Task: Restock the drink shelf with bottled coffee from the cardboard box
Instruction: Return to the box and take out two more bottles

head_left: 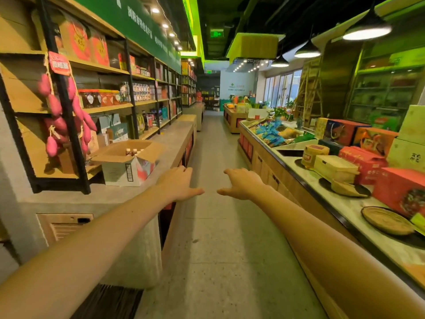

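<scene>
Both bare arms are stretched forward over the aisle floor (218,238). The left hand (180,183) is held palm down with fingers relaxed, its grip apart and nothing held. The right hand (242,184) is held likewise, its grip apart and empty, and the two thumbs are pointed toward each other without touching. The cardboard box (124,168) is set on the grey worktop (174,137) to the left, flaps opened, near the left hand but apart from it. Capped bottles (132,152) are seen standing inside it. The wooden shelf (108,108) is fixed behind the box, stocked with jars and cartons.
</scene>
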`<act>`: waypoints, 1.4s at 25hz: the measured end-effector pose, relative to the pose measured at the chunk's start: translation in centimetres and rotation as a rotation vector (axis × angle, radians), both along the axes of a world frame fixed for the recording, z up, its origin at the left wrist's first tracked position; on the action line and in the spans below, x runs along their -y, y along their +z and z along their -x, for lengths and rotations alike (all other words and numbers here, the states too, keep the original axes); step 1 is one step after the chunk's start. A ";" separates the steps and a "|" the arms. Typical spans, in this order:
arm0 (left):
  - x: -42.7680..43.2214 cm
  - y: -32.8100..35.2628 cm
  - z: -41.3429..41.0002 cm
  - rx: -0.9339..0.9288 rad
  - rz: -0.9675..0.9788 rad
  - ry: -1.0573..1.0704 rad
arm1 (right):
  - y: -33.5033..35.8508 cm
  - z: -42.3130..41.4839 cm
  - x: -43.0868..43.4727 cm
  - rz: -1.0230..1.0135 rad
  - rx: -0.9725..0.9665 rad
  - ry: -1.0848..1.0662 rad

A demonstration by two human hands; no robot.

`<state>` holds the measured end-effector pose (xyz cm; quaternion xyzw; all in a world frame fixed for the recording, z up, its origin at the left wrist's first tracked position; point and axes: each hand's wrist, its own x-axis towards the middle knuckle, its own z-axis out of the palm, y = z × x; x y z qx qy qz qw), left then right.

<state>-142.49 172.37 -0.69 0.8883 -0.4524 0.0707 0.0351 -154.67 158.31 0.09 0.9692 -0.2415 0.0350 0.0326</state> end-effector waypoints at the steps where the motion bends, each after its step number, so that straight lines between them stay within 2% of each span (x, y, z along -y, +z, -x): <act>1: 1.9 0.0 -2.3 -0.001 -0.005 -0.003 | 0.0 -2.2 1.7 -0.018 0.010 0.001; 10: 20.5 -2.3 -20.3 0.023 -0.016 0.023 | -2.3 -20.8 20.6 -0.035 0.024 0.009; 17: 35.2 -1.1 -35.4 -0.083 0.057 0.128 | -0.3 -38.3 37.2 -0.031 0.041 0.054; 23: 39.8 -2.5 -48.4 -0.172 0.074 0.246 | -2.3 -52.1 42.5 -0.058 0.051 0.196; 28: 41.2 -2.5 -61.0 -0.062 0.072 0.283 | -3.2 -66.3 44.3 -0.060 0.088 0.321; 35: 39.7 -1.2 -78.3 -0.025 0.083 0.435 | -2.5 -86.3 42.1 -0.119 0.111 0.507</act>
